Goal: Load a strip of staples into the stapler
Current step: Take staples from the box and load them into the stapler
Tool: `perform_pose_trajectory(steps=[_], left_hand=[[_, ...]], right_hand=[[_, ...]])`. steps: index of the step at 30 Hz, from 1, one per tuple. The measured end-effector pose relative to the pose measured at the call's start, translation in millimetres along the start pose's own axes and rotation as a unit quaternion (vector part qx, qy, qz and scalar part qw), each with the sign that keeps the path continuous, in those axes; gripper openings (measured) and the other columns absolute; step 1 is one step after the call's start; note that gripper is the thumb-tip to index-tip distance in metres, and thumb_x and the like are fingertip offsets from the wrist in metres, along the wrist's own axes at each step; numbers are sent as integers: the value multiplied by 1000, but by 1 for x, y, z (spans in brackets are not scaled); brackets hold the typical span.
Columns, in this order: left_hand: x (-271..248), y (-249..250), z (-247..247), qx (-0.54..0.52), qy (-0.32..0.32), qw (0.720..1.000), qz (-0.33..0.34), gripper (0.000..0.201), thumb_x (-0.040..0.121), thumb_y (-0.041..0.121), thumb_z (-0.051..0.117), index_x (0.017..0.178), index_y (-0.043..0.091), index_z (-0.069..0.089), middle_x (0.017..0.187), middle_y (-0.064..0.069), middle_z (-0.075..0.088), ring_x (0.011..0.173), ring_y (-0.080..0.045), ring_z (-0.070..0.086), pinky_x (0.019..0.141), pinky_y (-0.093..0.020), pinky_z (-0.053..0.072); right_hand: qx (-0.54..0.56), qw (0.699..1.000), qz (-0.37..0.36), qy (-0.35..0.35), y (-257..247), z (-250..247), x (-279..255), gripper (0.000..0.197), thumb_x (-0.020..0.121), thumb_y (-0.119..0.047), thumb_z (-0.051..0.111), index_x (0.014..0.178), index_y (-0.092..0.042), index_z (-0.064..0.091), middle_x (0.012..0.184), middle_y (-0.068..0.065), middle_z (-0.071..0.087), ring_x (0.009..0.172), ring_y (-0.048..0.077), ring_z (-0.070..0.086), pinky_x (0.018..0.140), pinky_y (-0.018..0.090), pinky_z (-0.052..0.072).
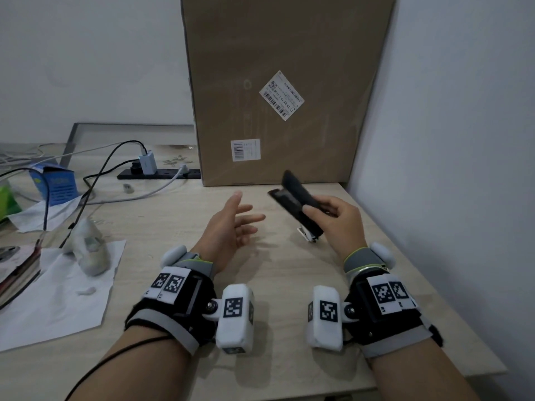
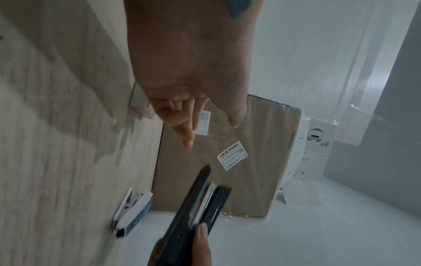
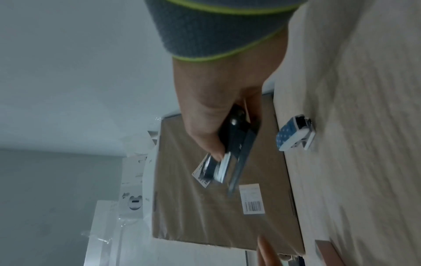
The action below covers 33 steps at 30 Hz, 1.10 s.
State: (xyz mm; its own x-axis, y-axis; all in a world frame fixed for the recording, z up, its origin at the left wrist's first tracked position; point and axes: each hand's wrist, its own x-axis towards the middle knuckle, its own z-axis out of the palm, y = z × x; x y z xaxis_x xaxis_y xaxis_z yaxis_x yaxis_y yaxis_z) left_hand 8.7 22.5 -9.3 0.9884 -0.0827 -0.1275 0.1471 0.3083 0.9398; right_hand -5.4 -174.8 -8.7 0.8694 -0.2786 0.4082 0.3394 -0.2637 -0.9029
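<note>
A black stapler (image 1: 299, 202) is up above the wooden table (image 1: 275, 270), its top arm swung open from the magazine. My right hand (image 1: 318, 211) grips it near the hinge, thumb on top. The silver magazine channel shows in the left wrist view on the stapler (image 2: 200, 203) and in the right wrist view on the stapler (image 3: 234, 149). A small white and blue staple box (image 1: 306, 234) lies on the table just under the stapler, seen more fully as the staple box (image 2: 132, 214) and the staple box (image 3: 296, 133). My left hand (image 1: 244, 215) hovers to the left, fingers spread, holding nothing.
A tall cardboard box (image 1: 275, 96) leans against the wall behind the stapler. A white wall (image 1: 448, 140) closes the right side. At the left are a power strip (image 1: 159, 173) with cables, a blue carton (image 1: 55, 183) and loose paper (image 1: 58, 290).
</note>
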Motion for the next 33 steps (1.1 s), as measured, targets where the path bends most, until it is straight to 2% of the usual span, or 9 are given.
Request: perform_pose_trajectory(steps=[3, 6, 9, 14, 20, 23, 27, 30, 33], left_hand=[[4, 1, -7, 7, 71, 995, 68, 23, 90, 27, 55, 101, 7, 60, 94, -12, 70, 50, -10, 50, 42, -17, 35], [5, -2, -13, 89, 134, 979, 129, 18, 87, 17, 57, 102, 7, 64, 91, -6, 68, 64, -13, 51, 54, -21, 39], [11, -6, -21, 193, 163, 953, 167, 19, 84, 13, 59, 100, 11, 67, 94, -6, 67, 83, -20, 58, 72, -28, 45], [18, -13, -30, 346, 114, 925, 110, 39, 81, 20, 63, 120, 18, 62, 130, -8, 56, 122, -24, 50, 102, -41, 41], [15, -15, -30, 404, 55, 911, 60, 69, 59, 33, 61, 128, 30, 55, 137, -10, 53, 124, -27, 50, 105, -43, 41], [17, -17, -29, 464, 33, 883, 60, 63, 70, 27, 64, 133, 27, 52, 137, -10, 54, 123, -27, 52, 104, -41, 41], [18, -16, -31, 495, 33, 865, 72, 63, 69, 30, 59, 132, 25, 53, 136, -6, 57, 121, -27, 53, 101, -42, 43], [19, -16, -32, 512, 28, 854, 85, 56, 78, 18, 61, 134, 22, 52, 136, -7, 56, 121, -27, 52, 100, -40, 43], [22, -17, -33, 508, 29, 856, 96, 57, 79, 12, 61, 134, 19, 52, 137, -6, 56, 119, -25, 54, 97, -35, 45]], right_hand=[[-23, 986, 40, 158, 5, -9, 7, 18, 71, -20, 74, 88, -16, 69, 82, 2, 69, 76, 17, 64, 75, 30, 51], [-109, 965, 94, 220, 6, -20, 6, 18, 73, -20, 70, 90, -17, 66, 79, -3, 61, 74, 18, 56, 69, 25, 39], [-148, 957, 135, 212, 12, -26, 7, 19, 74, -18, 67, 92, -14, 64, 81, 0, 58, 73, 20, 51, 68, 26, 36], [-194, 947, 180, 184, 28, -29, 12, 16, 77, -20, 65, 91, -12, 62, 84, 5, 61, 74, 25, 49, 68, 28, 36], [-198, 946, 190, 170, 39, -28, 13, 24, 74, -18, 69, 96, -12, 61, 102, 13, 69, 89, 32, 60, 74, 32, 43], [-228, 939, 194, 168, 40, -29, 14, 51, 70, -28, 75, 113, -12, 53, 117, 13, 62, 109, 34, 55, 88, 39, 43], [-249, 946, 45, 205, 31, -24, 15, 40, 75, -23, 70, 112, -12, 57, 118, 13, 59, 113, 34, 49, 90, 40, 40], [-201, 974, -62, 83, 28, -10, 12, 21, 77, -20, 67, 97, -15, 66, 105, 6, 65, 102, 25, 58, 87, 35, 45], [-205, 974, -29, -90, 27, 2, 4, 41, 75, -25, 72, 113, -16, 61, 119, 2, 60, 109, 15, 52, 96, 28, 39]])
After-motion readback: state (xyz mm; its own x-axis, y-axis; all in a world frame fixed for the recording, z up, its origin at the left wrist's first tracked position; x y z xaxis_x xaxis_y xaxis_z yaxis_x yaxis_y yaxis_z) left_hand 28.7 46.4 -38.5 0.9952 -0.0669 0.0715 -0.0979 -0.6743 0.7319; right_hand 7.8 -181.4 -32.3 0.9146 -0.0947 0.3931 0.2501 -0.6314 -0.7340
